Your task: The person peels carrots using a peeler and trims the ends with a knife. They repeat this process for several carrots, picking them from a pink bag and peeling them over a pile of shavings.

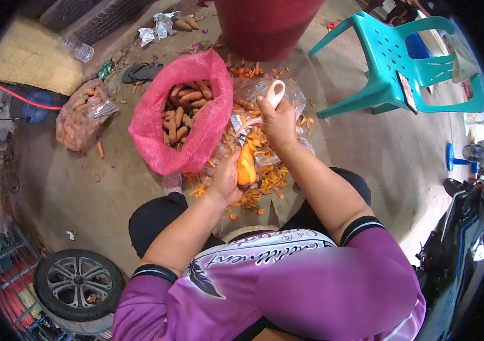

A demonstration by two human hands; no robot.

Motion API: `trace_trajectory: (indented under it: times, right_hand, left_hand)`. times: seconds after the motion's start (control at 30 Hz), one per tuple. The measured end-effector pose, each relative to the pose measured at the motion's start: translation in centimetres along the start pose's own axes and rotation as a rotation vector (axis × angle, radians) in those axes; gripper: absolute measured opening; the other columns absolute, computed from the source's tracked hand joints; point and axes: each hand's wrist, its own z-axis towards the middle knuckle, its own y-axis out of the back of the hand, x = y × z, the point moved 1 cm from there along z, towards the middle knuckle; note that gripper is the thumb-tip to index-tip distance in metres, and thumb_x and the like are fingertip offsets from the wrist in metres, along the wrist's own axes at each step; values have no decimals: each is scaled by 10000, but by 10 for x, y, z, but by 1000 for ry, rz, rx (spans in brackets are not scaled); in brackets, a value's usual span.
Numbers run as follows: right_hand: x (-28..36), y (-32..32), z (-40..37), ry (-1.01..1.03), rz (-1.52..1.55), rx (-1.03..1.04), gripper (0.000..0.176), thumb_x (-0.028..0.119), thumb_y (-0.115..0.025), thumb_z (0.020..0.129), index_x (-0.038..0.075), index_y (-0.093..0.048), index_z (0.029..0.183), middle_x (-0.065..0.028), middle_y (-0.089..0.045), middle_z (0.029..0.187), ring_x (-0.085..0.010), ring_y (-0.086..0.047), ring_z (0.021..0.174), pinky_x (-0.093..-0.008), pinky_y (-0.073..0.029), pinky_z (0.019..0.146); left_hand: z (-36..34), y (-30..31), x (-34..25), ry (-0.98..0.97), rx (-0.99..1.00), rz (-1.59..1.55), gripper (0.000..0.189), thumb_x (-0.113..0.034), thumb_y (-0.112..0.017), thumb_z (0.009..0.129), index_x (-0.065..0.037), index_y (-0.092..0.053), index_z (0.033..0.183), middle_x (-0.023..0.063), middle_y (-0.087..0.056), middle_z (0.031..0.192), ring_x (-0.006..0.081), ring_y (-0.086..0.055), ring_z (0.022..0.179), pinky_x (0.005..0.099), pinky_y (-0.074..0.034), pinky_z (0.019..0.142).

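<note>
At the far left, a pink hose runs beside a plastic bag of unpeeled carrots on the floor, with a loose carrot just beside it. A clear bottle lies above the bag, and below, at the lower left, is a wheel with a black tyre and silvery spokes. Next comes a pink mesh sack, standing with its mouth open and unpeeled carrots inside; a dark sandal lies near its upper left rim. Just right of the sack's lower edge, the left hand has its grip closed around a bright orange peeled carrot, held tilted above the floor. Orange peelings are scattered under and around it. A peeler with a pale pink looped handle is in the right hand, whose grip is curled shut on that handle; the peeler's head is near the carrot's upper end, though whether they touch is hard to tell. Clear plastic is spread behind this hand, and a large red tub stands beyond. Farther right are a green plastic chair with a flat rectangular object on its seat, and a dark motorcycle at the lower right.
</note>
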Motion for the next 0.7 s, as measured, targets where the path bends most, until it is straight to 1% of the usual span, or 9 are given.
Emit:
trace_trajectory:
  times: [0.07,0.17,0.23,0.33,0.43,0.53,0.57,0.63,0.7]
  right_hand:
    - [2,-4,0,20,76,-27,188,170,-562,772,1,-486,804,-28,-486,666,-89,-454,503,-228,-386,394]
    - [19,-7,-15,-130,167,-19,199,160,-586,754,-21,-503,765,-48,-534,657,-109,-490,545,-256,-399,455]
    - [17,-7,-28,-150,-99,56,222,182,-597,747,-19,-505,733,-32,-527,639,-92,-477,546,-246,-392,458]
    - [1,-14,-38,-171,58,98,215,183,-595,747,-13,-509,717,-27,-522,631,-86,-469,543,-253,-402,486]
    - [1,-12,-33,-141,-42,131,205,176,-590,751,-13,-515,727,-33,-527,629,-88,-481,556,-261,-408,494]
    - [-4,-4,-13,-43,-200,-20,207,176,-591,749,-21,-525,744,-57,-551,645,-107,-503,552,-276,-414,489]
    - [-1,-1,-8,-30,-120,-15,223,182,-599,739,-31,-535,756,-86,-578,673,-135,-522,536,-293,-420,480]
    - [-11,0,1,269,-219,-71,238,186,-605,733,-37,-526,758,-88,-576,672,-147,-517,515,-298,-419,466]
    - [-2,15,24,253,-333,-224,234,187,-605,734,-32,-522,755,-82,-561,657,-136,-509,513,-289,-414,461]
  left_hand:
    - [1,-1,-2,-18,-52,-13,297,-330,-331,888,-78,-468,963,64,-519,716,169,-517,575,299,-454,500]
    - [5,-2,-3,-102,-159,-15,309,-343,-343,886,-75,-465,981,58,-521,728,162,-523,597,293,-464,512]
    - [5,-3,-6,-155,-183,-63,322,-350,-346,886,-73,-465,1002,55,-525,746,158,-531,624,286,-467,519]
    - [9,0,-5,-215,-81,24,350,-388,-359,867,-110,-456,1056,36,-523,858,166,-541,721,287,-458,544]
    - [5,2,-5,-201,-71,75,340,-383,-356,868,-106,-467,1032,38,-530,820,158,-538,700,296,-459,537]
    - [13,15,6,-241,-118,122,340,-398,-364,867,-106,-479,999,41,-529,791,159,-531,660,287,-441,504]
    - [12,12,5,-227,-138,100,344,-396,-355,872,-102,-478,1001,45,-526,780,160,-528,636,291,-442,492]
    - [8,3,3,-199,-178,48,351,-392,-337,883,-93,-475,1007,53,-519,759,161,-524,590,298,-444,469]
    - [5,0,1,-130,-148,54,365,-418,-354,871,-93,-471,991,50,-515,752,165,-521,576,309,-441,460]
